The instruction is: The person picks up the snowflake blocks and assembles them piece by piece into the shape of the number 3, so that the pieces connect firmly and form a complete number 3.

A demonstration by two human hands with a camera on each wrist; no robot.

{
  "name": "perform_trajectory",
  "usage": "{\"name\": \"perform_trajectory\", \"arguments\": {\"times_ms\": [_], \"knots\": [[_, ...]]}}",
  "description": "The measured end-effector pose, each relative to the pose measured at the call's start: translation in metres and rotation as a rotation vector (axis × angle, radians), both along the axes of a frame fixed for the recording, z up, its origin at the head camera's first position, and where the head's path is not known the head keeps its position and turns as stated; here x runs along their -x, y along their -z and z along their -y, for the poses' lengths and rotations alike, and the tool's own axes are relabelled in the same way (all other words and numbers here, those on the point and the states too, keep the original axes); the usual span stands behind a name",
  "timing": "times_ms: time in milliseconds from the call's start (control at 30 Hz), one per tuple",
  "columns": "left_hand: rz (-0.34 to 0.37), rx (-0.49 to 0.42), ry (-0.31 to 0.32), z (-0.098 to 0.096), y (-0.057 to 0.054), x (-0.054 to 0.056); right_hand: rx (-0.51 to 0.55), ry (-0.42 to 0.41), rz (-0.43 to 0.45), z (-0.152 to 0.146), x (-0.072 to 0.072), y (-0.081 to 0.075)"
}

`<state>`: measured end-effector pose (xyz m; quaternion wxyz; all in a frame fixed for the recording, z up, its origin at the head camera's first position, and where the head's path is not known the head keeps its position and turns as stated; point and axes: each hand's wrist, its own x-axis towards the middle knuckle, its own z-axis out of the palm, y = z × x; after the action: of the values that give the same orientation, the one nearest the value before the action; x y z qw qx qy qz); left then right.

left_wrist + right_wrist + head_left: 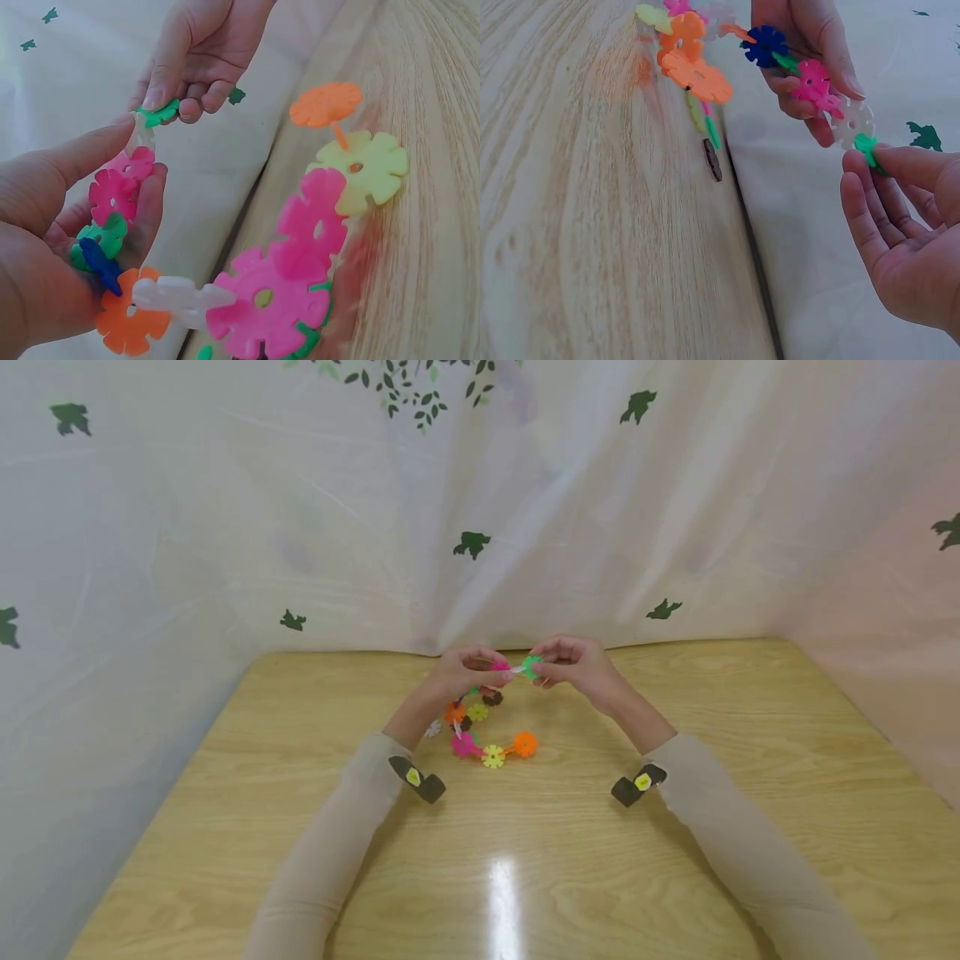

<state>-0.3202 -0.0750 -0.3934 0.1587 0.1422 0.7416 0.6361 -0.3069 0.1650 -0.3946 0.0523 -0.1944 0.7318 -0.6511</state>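
In the head view my left hand [457, 675] grips a chain of flower-shaped interlocking plastic discs [464, 744]. Its thumb and fingers are at the pink discs [114, 196] near the chain's upper end, beside a white disc [853, 124]. My right hand [581, 667] pinches a green disc [867, 150] between thumb and fingertips, and that disc meets the white one's edge. Whether their slots are fully joined I cannot tell. Below the left hand the chain curves through a blue disc [764, 46], an orange disc [133, 311], pink and yellow, to an orange disc [525, 744] at its end.
Several loose-looking discs, a brown disc [492, 698] and a white disc [432, 728] among them, are near the chain; whether they are attached is unclear. A wooden table [570, 860] lies beneath, with a pale curtain [360, 527] behind its far edge.
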Motion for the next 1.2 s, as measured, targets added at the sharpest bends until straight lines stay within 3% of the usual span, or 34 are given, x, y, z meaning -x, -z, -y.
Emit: {"name": "perform_trajectory", "arguments": {"times_ms": [633,867,1200], "knots": [[0.025,-0.055,-0.021,0.0000,-0.0038,-0.0038,-0.023,0.030,-0.081,-0.0002,-0.0042,-0.0034],[-0.011,0.008,-0.019,0.0019,-0.0054,-0.0043,0.010,0.007,-0.113,0.0008,-0.0055,-0.0031],[-0.028,0.019,-0.026,0.0027,-0.0085,-0.0038,0.028,0.013,-0.132,0.0031,-0.0071,-0.0052]]}}
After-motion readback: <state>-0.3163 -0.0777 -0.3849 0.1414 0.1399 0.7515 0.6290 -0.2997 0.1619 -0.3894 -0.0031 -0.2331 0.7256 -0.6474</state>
